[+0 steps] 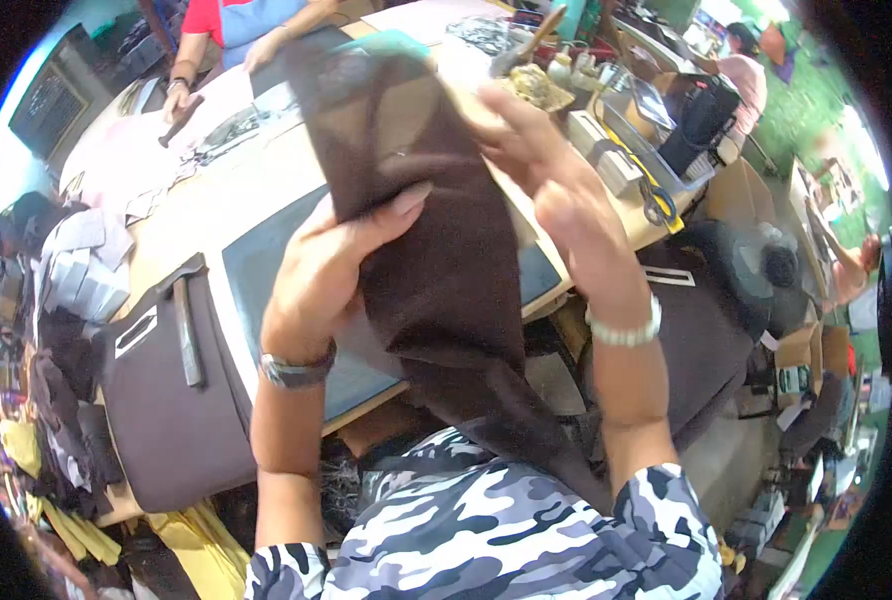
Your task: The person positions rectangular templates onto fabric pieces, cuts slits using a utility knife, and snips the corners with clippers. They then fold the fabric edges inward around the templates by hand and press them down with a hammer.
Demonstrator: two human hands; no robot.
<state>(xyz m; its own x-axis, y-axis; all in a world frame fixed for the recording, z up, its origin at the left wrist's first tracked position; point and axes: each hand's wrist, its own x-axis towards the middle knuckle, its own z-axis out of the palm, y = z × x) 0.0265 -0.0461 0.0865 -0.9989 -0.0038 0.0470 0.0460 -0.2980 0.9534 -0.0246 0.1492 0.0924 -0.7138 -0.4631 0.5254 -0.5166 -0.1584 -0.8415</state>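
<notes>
Brown cloth (456, 260) hangs in front of you in the head view, its upper end raised between your hands and its lower end trailing towards your lap. Your left hand (316, 265) pinches its near edge, thumb on top and fingers out of sight behind, probably so the piece hangs from a firm hold. Your right hand (566, 190) is open, fingers loosely spread beside the far edge; it seems free to guide or smooth, though blur hides whether it touches.

Beneath your hands lies a dark board (276, 260), likely a protected working surface on the table (176, 235). Left of your left hand, a hammer (187, 335) lies on a dark panel (166, 420), perhaps as a weight, perhaps just within reach. Beyond your right hand, scissors (658, 206) sit near the table edge, which looks handy for that side. Past your left hand, a co-worker's hand (177, 98) is at the far side.

A label (794, 380) on a box low to your right is too small to read; you can make out no brand or writing elsewhere.
</notes>
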